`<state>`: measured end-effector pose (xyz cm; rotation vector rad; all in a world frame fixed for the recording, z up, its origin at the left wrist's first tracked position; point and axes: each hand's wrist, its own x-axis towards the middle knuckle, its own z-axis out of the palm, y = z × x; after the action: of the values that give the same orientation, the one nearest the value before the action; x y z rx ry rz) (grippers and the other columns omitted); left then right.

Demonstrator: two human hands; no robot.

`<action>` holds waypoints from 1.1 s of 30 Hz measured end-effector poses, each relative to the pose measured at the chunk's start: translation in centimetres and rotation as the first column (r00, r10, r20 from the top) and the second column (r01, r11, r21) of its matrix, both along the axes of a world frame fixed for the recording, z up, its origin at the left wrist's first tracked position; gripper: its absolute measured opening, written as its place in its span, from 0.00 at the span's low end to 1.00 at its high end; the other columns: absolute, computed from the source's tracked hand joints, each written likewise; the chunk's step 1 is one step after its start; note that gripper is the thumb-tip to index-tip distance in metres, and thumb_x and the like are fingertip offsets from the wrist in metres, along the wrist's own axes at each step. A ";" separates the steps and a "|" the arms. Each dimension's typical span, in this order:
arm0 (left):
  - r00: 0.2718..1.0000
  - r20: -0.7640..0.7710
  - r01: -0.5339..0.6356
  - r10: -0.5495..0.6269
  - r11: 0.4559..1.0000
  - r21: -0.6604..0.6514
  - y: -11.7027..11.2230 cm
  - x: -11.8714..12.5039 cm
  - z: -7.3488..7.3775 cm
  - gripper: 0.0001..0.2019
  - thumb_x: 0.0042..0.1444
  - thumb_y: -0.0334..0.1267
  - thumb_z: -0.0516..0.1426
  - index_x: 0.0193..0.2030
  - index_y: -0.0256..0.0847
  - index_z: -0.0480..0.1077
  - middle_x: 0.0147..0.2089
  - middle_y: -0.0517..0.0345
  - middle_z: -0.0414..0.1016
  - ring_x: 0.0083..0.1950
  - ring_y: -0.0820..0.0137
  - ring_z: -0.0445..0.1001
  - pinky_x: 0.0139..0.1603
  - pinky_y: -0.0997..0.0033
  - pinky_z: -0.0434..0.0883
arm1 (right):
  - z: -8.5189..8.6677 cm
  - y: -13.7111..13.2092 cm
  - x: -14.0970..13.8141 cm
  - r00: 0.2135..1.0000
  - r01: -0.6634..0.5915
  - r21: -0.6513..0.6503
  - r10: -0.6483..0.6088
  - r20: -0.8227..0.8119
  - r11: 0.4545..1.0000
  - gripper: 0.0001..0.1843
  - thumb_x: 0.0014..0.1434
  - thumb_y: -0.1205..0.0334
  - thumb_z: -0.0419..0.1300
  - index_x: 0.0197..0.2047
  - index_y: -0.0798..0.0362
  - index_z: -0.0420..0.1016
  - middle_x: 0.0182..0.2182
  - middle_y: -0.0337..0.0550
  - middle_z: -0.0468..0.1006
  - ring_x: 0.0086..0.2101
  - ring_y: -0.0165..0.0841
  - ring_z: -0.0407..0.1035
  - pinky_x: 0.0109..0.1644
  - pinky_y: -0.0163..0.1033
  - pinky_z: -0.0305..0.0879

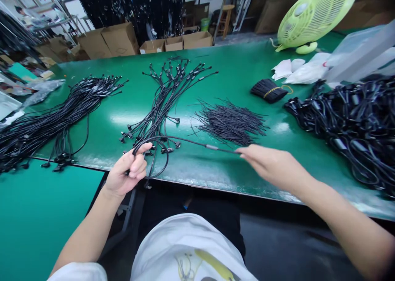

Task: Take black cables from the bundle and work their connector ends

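A black cable with a small grey sleeve near one end runs between my two hands above the table's front edge. My left hand is closed around its looped part, the thumb and index finger pinching it. At the other end, my right hand grips the cable with its fingertips pressed together. Right behind my left hand lies a loose bunch of black cables with plugs at both ends. A pile of short black ties lies just beyond my right hand.
A larger cable bundle lies at the left. On the right are a heap of coiled cables, a banded bundle of ties, and white plastic bags. A green fan stands at the back right. Cardboard boxes are behind the green table.
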<state>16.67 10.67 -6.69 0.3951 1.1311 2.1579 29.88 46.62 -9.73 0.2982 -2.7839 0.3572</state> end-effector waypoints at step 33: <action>0.854 -0.365 0.124 -0.372 0.825 -0.551 7.9 7.7 -6.5 0.18 0.66 0.49 0.49 0.52 0.38 0.68 0.52 0.47 0.71 0.54 0.58 0.68 0.59 0.58 0.64 | -1.1 -16.2 -1.4 0.994 0.093 -0.995 0.065 0.090 -0.047 0.25 0.52 0.41 0.66 0.40 0.53 0.69 0.35 0.41 0.71 0.32 0.29 0.65 0.36 0.34 0.64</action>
<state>24.40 18.61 -13.19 0.7875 1.7463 1.4736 28.48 30.38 -10.80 -0.1732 -1.7100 2.3044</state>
